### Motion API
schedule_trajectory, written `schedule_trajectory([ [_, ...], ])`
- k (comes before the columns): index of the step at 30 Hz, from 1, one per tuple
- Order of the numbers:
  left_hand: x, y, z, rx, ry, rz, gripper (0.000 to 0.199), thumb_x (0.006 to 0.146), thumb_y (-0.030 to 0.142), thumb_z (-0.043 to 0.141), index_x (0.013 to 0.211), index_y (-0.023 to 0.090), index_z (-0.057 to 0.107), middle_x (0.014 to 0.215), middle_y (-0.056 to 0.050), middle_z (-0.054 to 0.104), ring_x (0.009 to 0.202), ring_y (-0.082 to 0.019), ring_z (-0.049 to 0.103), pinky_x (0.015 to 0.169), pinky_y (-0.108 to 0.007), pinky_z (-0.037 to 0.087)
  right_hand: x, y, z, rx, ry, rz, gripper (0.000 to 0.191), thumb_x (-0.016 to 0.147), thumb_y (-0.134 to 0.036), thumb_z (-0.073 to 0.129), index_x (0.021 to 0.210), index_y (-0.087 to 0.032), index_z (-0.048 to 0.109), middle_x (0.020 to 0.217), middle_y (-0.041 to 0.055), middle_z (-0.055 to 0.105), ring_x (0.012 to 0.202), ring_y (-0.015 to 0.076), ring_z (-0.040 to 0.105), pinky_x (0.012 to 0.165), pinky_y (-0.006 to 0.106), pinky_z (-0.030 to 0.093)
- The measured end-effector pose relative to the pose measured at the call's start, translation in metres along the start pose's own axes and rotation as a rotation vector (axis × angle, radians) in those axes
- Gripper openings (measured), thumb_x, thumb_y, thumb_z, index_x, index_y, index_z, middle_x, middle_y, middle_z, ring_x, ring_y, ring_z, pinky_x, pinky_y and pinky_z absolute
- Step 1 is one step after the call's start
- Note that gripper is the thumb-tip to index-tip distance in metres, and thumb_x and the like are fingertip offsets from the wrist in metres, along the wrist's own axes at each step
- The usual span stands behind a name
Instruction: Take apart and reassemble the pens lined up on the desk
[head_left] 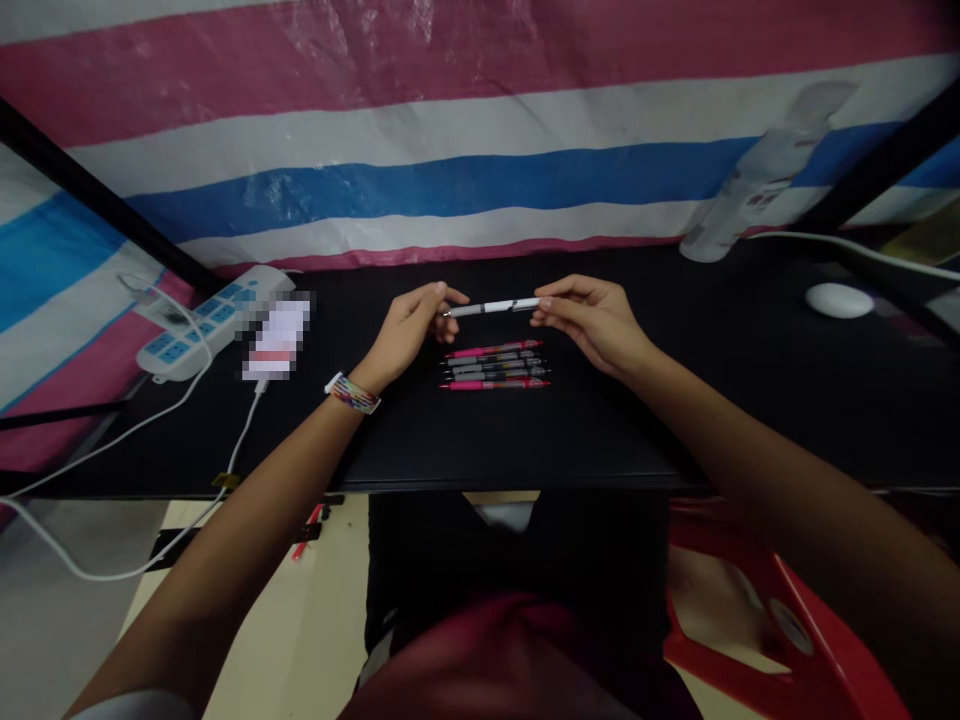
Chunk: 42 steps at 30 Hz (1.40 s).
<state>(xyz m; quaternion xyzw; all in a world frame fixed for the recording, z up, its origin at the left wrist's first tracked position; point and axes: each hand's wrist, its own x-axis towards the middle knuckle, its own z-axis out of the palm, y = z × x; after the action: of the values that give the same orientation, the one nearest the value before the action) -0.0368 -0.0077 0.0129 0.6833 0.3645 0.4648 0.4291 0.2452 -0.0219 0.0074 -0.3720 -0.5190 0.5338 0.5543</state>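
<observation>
A white pen [499, 306] with a grey grip is held level above the black tabletop. My right hand [600, 318] is closed, pinching the pen's right end between thumb and fingers. At the other end, my left hand [414, 325] has its fingers curled around the pen's tip. Just below, on the tabletop, several pens lie side by side in a row. A pink pen [495, 384] is nearest to me, another pink pen [491, 350] is farthest, and grey pens [495, 368] lie between them.
On the left are a white power strip [217, 322], a phone [277, 340] and white cables. A clear bottle [757, 185] and a white mouse [840, 300] stand on the right. Striped sheeting [450, 180] hangs behind the black table [510, 450]. A red stool [817, 620] is below right.
</observation>
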Motion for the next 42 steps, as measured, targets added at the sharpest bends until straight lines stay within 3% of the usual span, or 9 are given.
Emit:
schedule_trajectory([
  [5,-0.0013,-0.0018,0.0020,0.065,-0.005,0.088,0.050,0.088,0.034,0.091,0.132,0.020,0.072,0.093,-0.003,0.075,0.078,-0.015,0.072,0.074,-0.026,0.060,0.0004,0.0007,-0.0003,0.011,0.017,-0.001,0.025,0.075,-0.031,0.099,0.090,-0.020,0.081,0.084,0.0023,0.077,0.081,0.0184,0.077,0.090,0.039,0.070],
  [11,0.0000,-0.0050,0.0024,0.055,0.005,0.079,0.034,0.105,0.043,0.071,0.129,0.019,0.074,0.087,-0.004,0.076,0.076,-0.015,0.073,0.074,-0.027,0.059,0.0010,0.0026,-0.0017,-0.001,0.014,0.003,0.027,0.076,-0.033,0.099,0.092,-0.021,0.081,0.086,0.0031,0.078,0.084,0.0197,0.078,0.090,0.040,0.070],
  [16,0.0018,-0.0033,0.0000,0.107,0.060,0.139,0.054,0.088,0.036,0.090,0.136,0.022,0.071,0.116,-0.008,0.080,0.102,-0.018,0.076,0.086,-0.027,0.060,0.0007,0.0021,-0.0020,-0.004,0.005,0.005,0.028,0.076,-0.035,0.099,0.092,-0.021,0.080,0.086,0.0026,0.077,0.085,0.0202,0.078,0.091,0.042,0.070],
  [19,0.0023,-0.0030,-0.0005,0.114,0.088,0.056,0.034,0.101,0.048,0.075,0.118,0.018,0.079,0.094,-0.008,0.080,0.086,-0.016,0.075,0.077,-0.027,0.059,0.0000,0.0011,-0.0010,-0.002,0.012,0.002,0.028,0.075,-0.034,0.099,0.091,-0.022,0.080,0.085,0.0022,0.077,0.084,0.0194,0.078,0.093,0.041,0.070],
  [24,0.0015,-0.0049,0.0003,0.155,0.079,0.002,0.050,0.105,0.057,0.066,0.078,0.016,0.078,0.072,-0.007,0.073,0.067,-0.015,0.068,0.067,-0.027,0.055,-0.0003,0.0012,-0.0001,-0.005,0.017,0.001,0.026,0.077,-0.033,0.098,0.092,-0.022,0.080,0.086,0.0021,0.078,0.085,0.0197,0.079,0.093,0.041,0.070],
  [28,0.0002,-0.0006,-0.0006,0.121,0.076,0.048,0.021,0.088,0.036,0.088,0.094,0.018,0.079,0.084,-0.004,0.076,0.076,-0.015,0.071,0.074,-0.027,0.058,0.0003,0.0020,-0.0003,0.018,0.011,-0.012,0.028,0.075,-0.034,0.100,0.091,-0.022,0.081,0.084,0.0014,0.077,0.084,0.0192,0.079,0.096,0.042,0.070],
  [32,-0.0009,0.0035,-0.0011,0.032,0.033,0.020,0.032,0.091,0.036,0.085,0.117,0.019,0.077,0.087,-0.003,0.076,0.076,-0.015,0.072,0.074,-0.027,0.058,0.0001,0.0024,0.0001,0.019,0.005,-0.011,0.032,0.073,-0.038,0.102,0.092,-0.022,0.081,0.085,0.0015,0.078,0.086,0.0203,0.080,0.099,0.045,0.070],
  [37,-0.0011,0.0024,0.0019,0.059,0.019,0.008,0.035,0.100,0.050,0.075,0.088,0.017,0.080,0.073,-0.005,0.072,0.067,-0.013,0.067,0.066,-0.025,0.055,-0.0009,0.0015,0.0012,0.011,0.016,-0.005,0.032,0.073,-0.036,0.101,0.094,-0.022,0.081,0.084,0.0018,0.078,0.089,0.0214,0.081,0.099,0.045,0.070],
  [42,-0.0021,0.0043,0.0043,0.066,0.052,0.066,0.032,0.100,0.048,0.075,0.089,0.019,0.081,0.076,-0.005,0.074,0.070,-0.014,0.067,0.068,-0.027,0.056,-0.0027,-0.0006,0.0039,0.020,0.025,0.021,0.029,0.076,-0.034,0.099,0.095,-0.021,0.082,0.084,0.0022,0.076,0.086,0.0202,0.079,0.098,0.043,0.070],
])
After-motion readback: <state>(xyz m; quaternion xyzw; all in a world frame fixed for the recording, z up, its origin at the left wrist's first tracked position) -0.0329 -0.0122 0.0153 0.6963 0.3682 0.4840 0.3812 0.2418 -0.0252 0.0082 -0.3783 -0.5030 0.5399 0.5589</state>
